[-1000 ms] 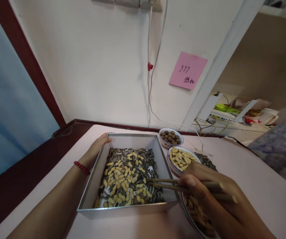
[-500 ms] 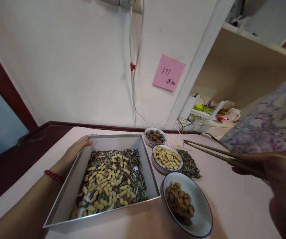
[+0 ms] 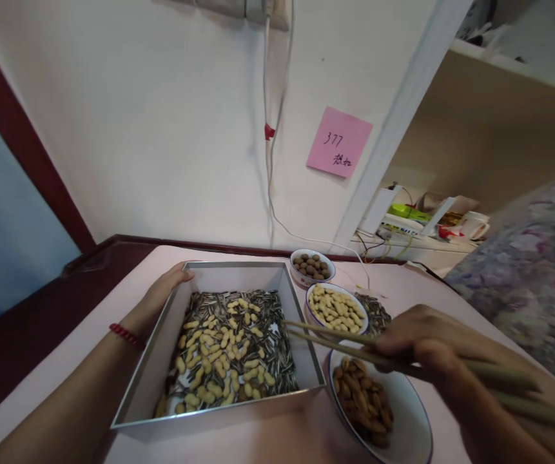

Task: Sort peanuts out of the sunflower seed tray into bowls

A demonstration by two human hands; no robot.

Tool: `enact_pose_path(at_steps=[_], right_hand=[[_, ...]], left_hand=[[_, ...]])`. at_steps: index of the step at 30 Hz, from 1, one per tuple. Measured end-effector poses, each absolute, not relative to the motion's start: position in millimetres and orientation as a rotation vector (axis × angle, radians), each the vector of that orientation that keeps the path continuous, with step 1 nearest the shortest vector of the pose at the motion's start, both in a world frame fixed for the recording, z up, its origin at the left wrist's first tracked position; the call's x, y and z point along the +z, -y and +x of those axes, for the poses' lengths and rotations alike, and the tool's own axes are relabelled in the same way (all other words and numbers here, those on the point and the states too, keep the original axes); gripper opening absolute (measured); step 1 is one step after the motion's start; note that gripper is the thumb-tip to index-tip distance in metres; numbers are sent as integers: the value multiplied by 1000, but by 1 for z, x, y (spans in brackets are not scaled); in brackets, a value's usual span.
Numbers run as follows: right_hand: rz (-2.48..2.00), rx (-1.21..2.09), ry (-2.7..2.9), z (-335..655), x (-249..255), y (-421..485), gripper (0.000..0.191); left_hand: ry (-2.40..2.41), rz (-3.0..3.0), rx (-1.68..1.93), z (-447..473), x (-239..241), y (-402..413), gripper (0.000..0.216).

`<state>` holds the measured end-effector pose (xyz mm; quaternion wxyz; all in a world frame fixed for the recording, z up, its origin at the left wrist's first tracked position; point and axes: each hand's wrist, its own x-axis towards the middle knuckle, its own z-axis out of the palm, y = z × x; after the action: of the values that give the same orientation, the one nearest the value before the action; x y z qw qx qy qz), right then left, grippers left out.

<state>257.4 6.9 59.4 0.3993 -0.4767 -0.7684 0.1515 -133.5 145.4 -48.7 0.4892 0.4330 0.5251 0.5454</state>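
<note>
Holding chopsticks [image 3: 354, 352], the right hand [image 3: 432, 351] is back from the seed pile [image 3: 374, 311] toward the table's [image 3: 412, 287] far edge, box seeds [image 3: 281, 361] again reachable; the left hand [image 3: 168, 283] grips the box's [image 3: 165, 352] far-left corner

Dim light, slightly blurred right hand [image 3: 444, 341]

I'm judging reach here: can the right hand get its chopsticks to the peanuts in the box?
Likely yes: the right hand holds the chopsticks with their tips over the box, and its open top leaves the peanuts inside uncovered.
</note>
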Motion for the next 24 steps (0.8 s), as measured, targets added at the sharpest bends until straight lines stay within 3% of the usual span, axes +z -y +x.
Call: enact_pose_path(at_steps=[4, 10, 24], right_hand=[[-1201, 627, 2090, 227, 61, -12, 40], [-1202, 713, 2134, 212, 48, -21, 40], [-1240, 672, 1986, 206, 51, -20, 45]], left_hand=[[-1260, 1072, 1348, -131, -49, -142, 42], [-1244, 1070, 1369, -129, -49, -140, 41], [-1252, 1077, 1337, -131, -51, -142, 47]])
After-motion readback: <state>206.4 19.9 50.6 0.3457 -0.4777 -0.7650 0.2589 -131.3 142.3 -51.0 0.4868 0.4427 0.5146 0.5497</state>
